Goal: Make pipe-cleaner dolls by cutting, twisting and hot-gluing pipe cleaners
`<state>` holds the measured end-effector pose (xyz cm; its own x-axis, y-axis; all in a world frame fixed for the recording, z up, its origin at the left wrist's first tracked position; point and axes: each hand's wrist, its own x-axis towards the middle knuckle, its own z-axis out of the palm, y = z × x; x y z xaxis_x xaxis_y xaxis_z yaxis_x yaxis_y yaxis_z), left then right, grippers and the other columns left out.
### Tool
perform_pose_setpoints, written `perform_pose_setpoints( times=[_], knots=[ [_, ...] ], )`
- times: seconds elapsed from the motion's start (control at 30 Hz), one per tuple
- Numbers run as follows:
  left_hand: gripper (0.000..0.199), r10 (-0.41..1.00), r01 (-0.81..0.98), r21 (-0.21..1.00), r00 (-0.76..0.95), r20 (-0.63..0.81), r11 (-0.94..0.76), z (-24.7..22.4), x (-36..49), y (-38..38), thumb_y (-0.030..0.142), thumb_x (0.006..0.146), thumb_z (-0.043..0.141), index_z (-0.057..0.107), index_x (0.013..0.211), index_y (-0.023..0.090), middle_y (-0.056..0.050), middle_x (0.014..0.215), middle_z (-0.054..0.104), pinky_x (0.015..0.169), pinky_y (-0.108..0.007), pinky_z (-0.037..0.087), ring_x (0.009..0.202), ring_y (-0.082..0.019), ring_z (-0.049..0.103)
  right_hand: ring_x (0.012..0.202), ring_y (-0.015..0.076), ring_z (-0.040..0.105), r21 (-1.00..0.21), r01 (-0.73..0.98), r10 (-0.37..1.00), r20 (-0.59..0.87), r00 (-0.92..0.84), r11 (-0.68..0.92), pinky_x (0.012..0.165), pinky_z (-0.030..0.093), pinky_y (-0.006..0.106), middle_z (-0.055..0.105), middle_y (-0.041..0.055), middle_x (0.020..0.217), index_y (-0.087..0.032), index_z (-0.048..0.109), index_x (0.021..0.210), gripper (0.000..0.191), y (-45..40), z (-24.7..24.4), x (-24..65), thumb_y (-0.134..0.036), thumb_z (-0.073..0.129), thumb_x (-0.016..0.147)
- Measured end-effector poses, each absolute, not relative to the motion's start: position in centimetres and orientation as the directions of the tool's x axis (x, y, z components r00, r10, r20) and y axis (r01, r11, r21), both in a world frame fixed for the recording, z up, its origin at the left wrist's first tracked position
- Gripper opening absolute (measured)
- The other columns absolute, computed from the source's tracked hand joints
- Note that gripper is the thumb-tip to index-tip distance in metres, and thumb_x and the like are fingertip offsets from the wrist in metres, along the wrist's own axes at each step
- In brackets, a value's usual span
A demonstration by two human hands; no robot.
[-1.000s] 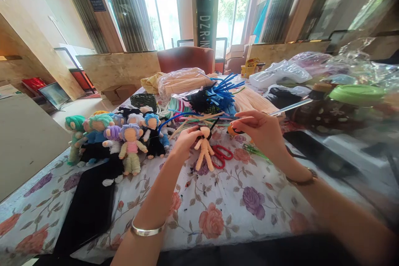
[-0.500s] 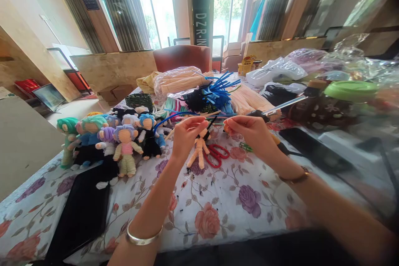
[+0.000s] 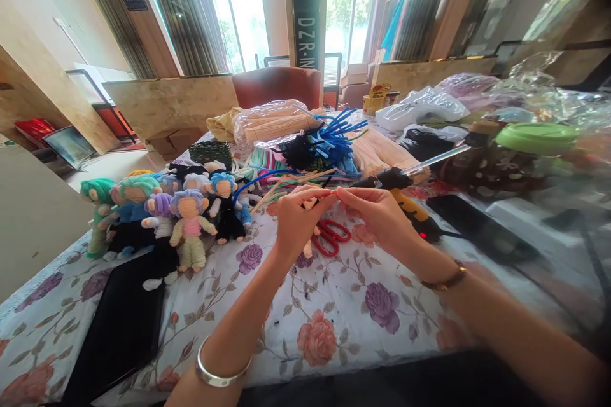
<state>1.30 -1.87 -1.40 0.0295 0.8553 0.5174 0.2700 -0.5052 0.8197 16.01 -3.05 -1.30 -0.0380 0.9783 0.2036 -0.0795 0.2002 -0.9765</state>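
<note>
My left hand point(image 3: 298, 216) and my right hand point(image 3: 377, 210) meet fingertip to fingertip above the flowered cloth. Both are pinched closed; a small dark piece shows at the left fingertips, while whatever lies between the right fingers is too small to make out. Behind and below my left hand lies a beige doll point(image 3: 308, 249), mostly hidden. Red-handled scissors point(image 3: 333, 237) rest beside it, under the gap between my wrists. A yellow and black glue gun point(image 3: 416, 216) lies just right of my right hand.
Several yarn dolls point(image 3: 191, 229) stand at the left, behind a black tablet-like slab point(image 3: 119, 331). Blue and black pipe cleaners point(image 3: 329, 143) are heaped at the back. On the right are a dark phone point(image 3: 470, 226), a green lid point(image 3: 537, 138) and plastic bags point(image 3: 422, 108).
My hands have come together from a small gap, the left moving right and the right moving left. The doll is now more covered, and the glue gun shows more.
</note>
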Motion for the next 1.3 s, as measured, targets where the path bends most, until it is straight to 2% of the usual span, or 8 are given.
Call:
perform_pose_setpoints(
  times=[0.17, 0.3, 0.43, 0.53, 0.67, 0.83, 1.1, 1.3],
  knots=[
    [0.003, 0.725, 0.39, 0.646, 0.087, 0.684, -0.656, -1.4, 1.1, -1.7, 0.026, 0.071, 0.071, 0.074, 0.069, 0.026, -0.002, 0.074, 0.071, 0.08, -0.03, 0.043, 0.077, -0.016, 0.06, 0.058, 0.0135, 0.057, -0.819, 0.326, 0.867, 0.498, -0.005, 0.472, 0.054, 0.045, 0.026, 0.067, 0.0026, 0.07, -0.018, 0.072, 0.073, 0.023, -2.5, -2.0, 16.2, -0.038, 0.063, 0.079],
    [0.006, 0.644, 0.464, 0.516, 0.171, 0.745, -0.72, -1.7, 0.7, -1.4, 0.024, 0.073, 0.07, 0.073, 0.07, 0.027, -0.002, 0.072, 0.071, 0.082, -0.032, 0.041, 0.078, -0.018, 0.059, 0.066, 0.0148, 0.058, -0.465, 0.616, 0.661, 0.74, -0.123, 0.636, 0.061, 0.045, 0.027, 0.065, 0.0036, 0.076, -0.019, 0.066, 0.072, 0.016, -2.1, -2.8, 16.6, -0.023, 0.057, 0.085],
    [0.006, 0.614, 0.508, 0.446, 0.225, 0.757, -0.737, -1.6, 0.2, -1.2, 0.029, 0.075, 0.068, 0.073, 0.073, 0.027, -0.002, 0.076, 0.072, 0.086, -0.034, 0.04, 0.08, -0.018, 0.059, 0.079, 0.0182, 0.057, -0.129, 0.677, 0.478, 0.802, -0.359, 0.724, 0.068, 0.045, 0.03, 0.064, 0.0066, 0.082, -0.02, 0.059, 0.078, 0.021, -1.9, -3.1, 17.1, -0.018, 0.043, 0.091],
    [0.005, 0.605, 0.522, 0.429, 0.228, 0.763, -0.737, -1.4, 0.0, -1.2, 0.032, 0.074, 0.069, 0.073, 0.072, 0.028, -0.001, 0.077, 0.072, 0.086, -0.034, 0.04, 0.08, -0.018, 0.059, 0.078, 0.0183, 0.054, -0.053, 0.647, 0.433, 0.784, -0.445, 0.761, 0.068, 0.045, 0.03, 0.062, 0.0066, 0.081, -0.021, 0.055, 0.079, 0.02, -1.9, -2.9, 17.2, -0.019, 0.04, 0.093],
    [0.006, 0.567, 0.495, 0.41, 0.222, 0.793, -0.766, -1.2, -0.2, -1.2, 0.031, 0.074, 0.069, 0.073, 0.07, 0.029, 0.0, 0.074, 0.072, 0.084, -0.033, 0.042, 0.079, -0.017, 0.059, 0.073, 0.0174, 0.05, -0.087, 0.58, 0.404, 0.799, -0.446, 0.81, 0.068, 0.045, 0.03, 0.059, 0.0042, 0.074, -0.022, 0.051, 0.075, 0.02, -2.1, -2.5, 17.1, -0.018, 0.041, 0.092],
    [0.004, 0.636, 0.413, 0.525, 0.199, 0.745, -0.744, -0.9, -0.1, -1.3, 0.032, 0.07, 0.073, 0.074, 0.07, 0.028, -0.001, 0.073, 0.071, 0.082, -0.033, 0.045, 0.077, -0.017, 0.059, 0.07, 0.0157, 0.05, -0.197, 0.47, 0.404, 0.825, -0.395, 0.861, 0.067, 0.043, 0.029, 0.056, 0.0021, 0.071, -0.022, 0.05, 0.073, 0.018, -2.5, -1.9, 16.8, -0.014, 0.043, 0.088],
    [0.002, 0.769, 0.204, 0.744, 0.09, 0.633, -0.636, -0.9, 0.5, -1.9, 0.027, 0.066, 0.075, 0.074, 0.066, 0.025, -0.002, 0.073, 0.07, 0.075, -0.03, 0.047, 0.074, -0.016, 0.06, 0.056, 0.0116, 0.042, -0.755, 0.208, 0.783, 0.588, -0.204, 0.622, 0.052, 0.035, 0.026, 0.047, -0.0012, 0.063, -0.02, 0.051, 0.07, 0.028, -3.7, -1.1, 16.1, -0.038, 0.046, 0.091],
    [0.008, 0.878, 0.098, 0.873, 0.023, 0.478, -0.478, -0.9, 0.8, -2.0, 0.028, 0.061, 0.077, 0.074, 0.065, 0.023, -0.003, 0.075, 0.069, 0.062, -0.027, 0.048, 0.074, -0.017, 0.06, 0.061, 0.0123, 0.048, -0.867, 0.002, 0.866, 0.498, -0.047, 0.499, 0.059, 0.04, 0.026, 0.053, -0.0005, 0.063, -0.019, 0.062, 0.068, 0.03, -3.2, -0.9, 16.4, -0.046, 0.059, 0.082]
  ],
)
